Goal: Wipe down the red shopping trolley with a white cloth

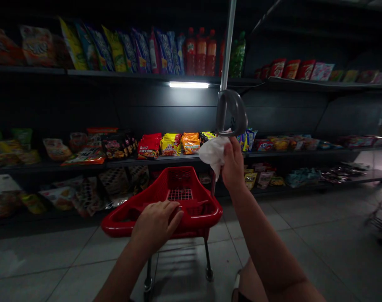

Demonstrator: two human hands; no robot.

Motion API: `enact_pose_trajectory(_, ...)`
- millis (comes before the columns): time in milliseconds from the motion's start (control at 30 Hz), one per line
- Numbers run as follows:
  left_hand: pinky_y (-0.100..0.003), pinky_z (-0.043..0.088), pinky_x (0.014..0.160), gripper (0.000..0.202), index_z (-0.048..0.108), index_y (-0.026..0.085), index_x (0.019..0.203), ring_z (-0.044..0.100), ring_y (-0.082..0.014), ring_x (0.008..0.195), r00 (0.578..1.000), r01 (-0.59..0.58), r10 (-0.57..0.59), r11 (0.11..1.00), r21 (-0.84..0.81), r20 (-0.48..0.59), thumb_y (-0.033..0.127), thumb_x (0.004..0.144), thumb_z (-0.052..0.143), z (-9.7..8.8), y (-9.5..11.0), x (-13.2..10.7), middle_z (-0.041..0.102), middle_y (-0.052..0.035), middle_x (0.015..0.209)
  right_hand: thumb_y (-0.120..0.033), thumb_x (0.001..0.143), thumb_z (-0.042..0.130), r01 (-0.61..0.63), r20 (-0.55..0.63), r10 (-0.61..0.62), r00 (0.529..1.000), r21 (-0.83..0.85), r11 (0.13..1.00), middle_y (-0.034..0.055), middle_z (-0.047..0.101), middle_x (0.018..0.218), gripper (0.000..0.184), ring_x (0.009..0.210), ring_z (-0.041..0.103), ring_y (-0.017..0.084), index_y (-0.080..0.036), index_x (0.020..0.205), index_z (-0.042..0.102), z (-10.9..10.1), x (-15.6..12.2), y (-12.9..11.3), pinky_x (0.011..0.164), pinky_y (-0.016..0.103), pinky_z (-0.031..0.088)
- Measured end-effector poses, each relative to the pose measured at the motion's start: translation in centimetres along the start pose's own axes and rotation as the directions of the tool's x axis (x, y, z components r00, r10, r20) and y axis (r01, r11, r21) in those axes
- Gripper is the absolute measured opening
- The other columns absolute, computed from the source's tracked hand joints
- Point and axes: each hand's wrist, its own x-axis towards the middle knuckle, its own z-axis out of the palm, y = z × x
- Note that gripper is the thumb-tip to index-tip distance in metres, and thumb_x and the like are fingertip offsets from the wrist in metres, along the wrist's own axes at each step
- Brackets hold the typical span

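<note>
Fingers closed on white cloth

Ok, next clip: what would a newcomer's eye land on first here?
The bright red shopping cart at lower centre stands out first, with the left hand curled over its near rim. To its right, the raised right hand clutches a crumpled white tissue beneath a grey curved loop on a metal pole. Behind them, a glowing strip light shines under the top shelf of colourful snack packets and red bottles.
</note>
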Motion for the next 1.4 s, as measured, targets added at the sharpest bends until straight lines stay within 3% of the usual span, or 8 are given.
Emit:
enact_pose_trajectory(167,-0.041,0.044,0.091,0.038,0.064,0.025,0.116,0.065,-0.0234,0.101,1.0,-0.017,0.018,1.0,-0.01,0.021,0.047,0.1,0.037,-0.4,-1.1,-0.2,0.071,-0.0071,0.111,-0.038,0.083,0.062,-0.087,0.177,0.117,0.977,-0.167,0.982,0.0041,0.067,0.099,0.038,0.084,0.061,0.018,-0.019,0.117,0.061,-0.1,-1.6,0.9,0.081,0.031,0.05)
enact_pose_trajectory(300,-0.042,0.044,0.093,0.038,0.064,0.025,0.117,0.065,-0.0241,0.102,0.999,-0.02,0.02,1.0,-0.01,0.026,0.046,0.1,0.037,-0.6,-1.1,-0.4,0.071,-0.0071,0.113,-0.035,0.077,0.062,-0.351,0.411,0.381,0.828,-0.148,0.925,-0.003,0.06,0.076,0.027,0.062,0.053,0.012,-0.019,0.1,0.06,-2.9,-6.9,4.4,0.056,0.022,0.043)
enact_pose_trajectory(400,-0.043,0.044,0.092,0.039,0.064,0.025,0.118,0.065,-0.0244,0.101,0.999,-0.029,0.029,1.0,-0.009,0.015,0.046,0.1,0.036,-0.5,-0.9,-0.4,0.072,-0.0071,0.112,-0.032,0.072,0.064,-0.458,0.491,0.439,0.753,-0.089,0.885,-0.0057,0.055,0.067,0.023,0.055,0.047,0.009,-0.019,0.091,0.061,-2.9,-6.1,3.9,0.051,0.02,0.038)
enact_pose_trajectory(633,-0.04,0.044,0.093,0.035,0.065,0.027,0.116,0.066,-0.0227,0.102,0.998,-0.055,0.055,0.998,-0.037,-0.004,0.044,0.099,0.04,-0.8,-1.1,-0.6,0.072,-0.0049,0.112,-0.036,0.077,0.063,-0.302,0.212,0.253,0.944,0.244,0.921,-0.0024,0.063,0.083,0.041,0.062,0.052,0.009,-0.022,0.116,0.064,1.3,1.2,-1.4,0.057,0.02,0.044)
enact_pose_trajectory(867,-0.04,0.044,0.096,0.036,0.067,0.026,0.113,0.065,-0.0232,0.106,0.998,-0.058,0.058,0.998,-0.036,0.009,0.043,0.099,0.039,-1.3,-2.8,-1.0,0.073,-0.0031,0.115,-0.038,0.078,0.069,-0.511,0.413,0.48,0.774,-0.042,0.859,-0.0002,0.067,0.085,0.036,0.066,0.059,0.012,-0.019,0.109,0.067,-3.6,-11.2,4.9,0.059,0.023,0.048)
enact_pose_trajectory(1100,-0.04,0.043,0.097,0.039,0.066,0.026,0.116,0.065,-0.0228,0.11,0.998,-0.046,0.046,0.999,-0.016,0.041,0.041,0.101,0.034,-0.9,-3.4,-1.0,0.072,-0.0026,0.118,-0.04,0.094,0.054,-0.388,0.119,0.405,0.906,-0.143,0.91,0.0063,0.068,0.11,0.032,0.096,0.065,0.021,-0.023,0.12,0.061,-6.0,-18.9,0.9,0.082,0.033,0.053)
enact_pose_trajectory(1233,-0.04,0.044,0.098,0.039,0.067,0.026,0.115,0.064,-0.0234,0.11,0.997,-0.052,0.052,0.999,-0.01,0.061,0.043,0.1,0.036,-1.2,-4.0,-1.1,0.072,-0.0026,0.118,-0.032,0.088,0.064,-0.096,0.294,0.128,0.947,-0.122,0.988,0.0066,0.068,0.112,0.022,0.109,0.062,0.024,-0.027,0.108,0.068,-6.4,-19.9,0.2,0.096,0.039,0.049)
enact_pose_trajectory(1400,-0.038,0.045,0.099,0.039,0.068,0.026,0.118,0.064,-0.023,0.111,0.995,-0.07,0.072,0.997,-0.031,0.064,0.042,0.098,0.039,-1.5,-4.6,-1.4,0.072,-0.0025,0.12,-0.038,0.094,0.052,-0.399,0.144,0.404,0.903,-0.065,0.915,0.005,0.07,0.097,0.024,0.091,0.066,0.021,-0.02,0.103,0.066,-5.5,-19.1,3.6,0.084,0.035,0.052)
